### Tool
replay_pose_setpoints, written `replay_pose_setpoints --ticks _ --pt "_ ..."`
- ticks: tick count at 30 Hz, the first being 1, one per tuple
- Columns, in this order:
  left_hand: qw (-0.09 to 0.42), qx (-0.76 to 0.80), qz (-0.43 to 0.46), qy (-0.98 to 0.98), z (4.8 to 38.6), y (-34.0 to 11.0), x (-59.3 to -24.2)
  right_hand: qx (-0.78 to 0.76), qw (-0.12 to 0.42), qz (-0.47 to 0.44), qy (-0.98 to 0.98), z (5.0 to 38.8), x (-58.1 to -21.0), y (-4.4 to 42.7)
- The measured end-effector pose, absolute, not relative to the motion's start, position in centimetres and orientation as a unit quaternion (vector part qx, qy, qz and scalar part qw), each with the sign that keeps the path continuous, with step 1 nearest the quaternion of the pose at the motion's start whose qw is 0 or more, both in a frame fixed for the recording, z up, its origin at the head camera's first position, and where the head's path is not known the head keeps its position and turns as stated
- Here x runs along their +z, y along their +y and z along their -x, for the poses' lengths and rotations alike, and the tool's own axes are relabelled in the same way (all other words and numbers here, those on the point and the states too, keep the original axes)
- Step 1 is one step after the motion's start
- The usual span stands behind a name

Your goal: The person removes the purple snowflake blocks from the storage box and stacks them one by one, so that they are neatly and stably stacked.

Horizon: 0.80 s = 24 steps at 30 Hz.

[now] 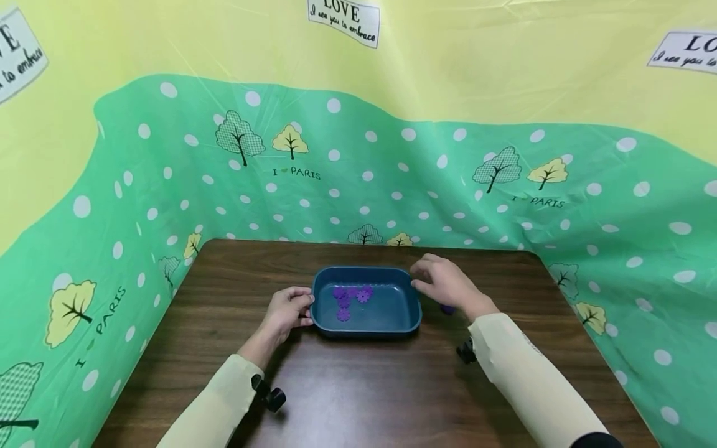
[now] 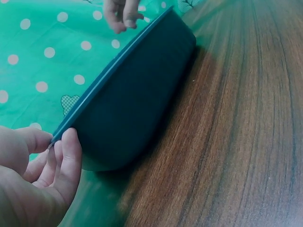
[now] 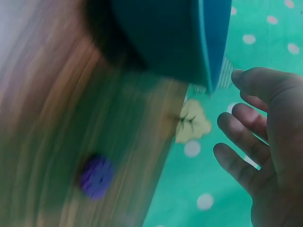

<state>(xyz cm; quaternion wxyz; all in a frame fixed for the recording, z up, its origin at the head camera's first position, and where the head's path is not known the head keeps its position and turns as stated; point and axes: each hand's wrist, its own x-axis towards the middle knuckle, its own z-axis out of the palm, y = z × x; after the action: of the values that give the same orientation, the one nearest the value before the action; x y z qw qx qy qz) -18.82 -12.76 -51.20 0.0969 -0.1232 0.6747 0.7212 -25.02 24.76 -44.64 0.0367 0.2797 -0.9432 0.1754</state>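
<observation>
A dark blue rectangular tray (image 1: 370,334) stands on the table, with several purple gear-shaped pieces (image 1: 343,314) lying in its left half. At the tray's left end, my left hand (image 1: 288,311) pinches the rim between thumb and fingers; the left wrist view shows this grip (image 2: 45,175) up close. My right hand (image 1: 448,283) hovers by the tray's right end, its fingers loosely bent and holding nothing. In the right wrist view a small gap separates its fingertips from the rim. One round purple piece (image 3: 96,176) with a notched edge lies on the table near this hand.
The brown wood-grain table (image 1: 336,398) ends at a green and yellow printed cloth (image 1: 381,155) hanging behind and along both sides. Black wrist cameras (image 1: 271,396) are strapped to both sleeves.
</observation>
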Motion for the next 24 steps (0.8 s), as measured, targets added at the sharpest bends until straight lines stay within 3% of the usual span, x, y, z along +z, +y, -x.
replay_pose_setpoints --ticks 12,24 --pt "0.104 0.722 0.128 0.672 18.8 -12.7 -51.0 0.182 0.000 -0.286 -0.941 25.4 -44.7 19.6" --pt "0.103 0.721 0.129 0.673 19.0 -12.8 -51.2 0.157 -0.043 -0.287 -0.944 25.7 -47.2 16.4"
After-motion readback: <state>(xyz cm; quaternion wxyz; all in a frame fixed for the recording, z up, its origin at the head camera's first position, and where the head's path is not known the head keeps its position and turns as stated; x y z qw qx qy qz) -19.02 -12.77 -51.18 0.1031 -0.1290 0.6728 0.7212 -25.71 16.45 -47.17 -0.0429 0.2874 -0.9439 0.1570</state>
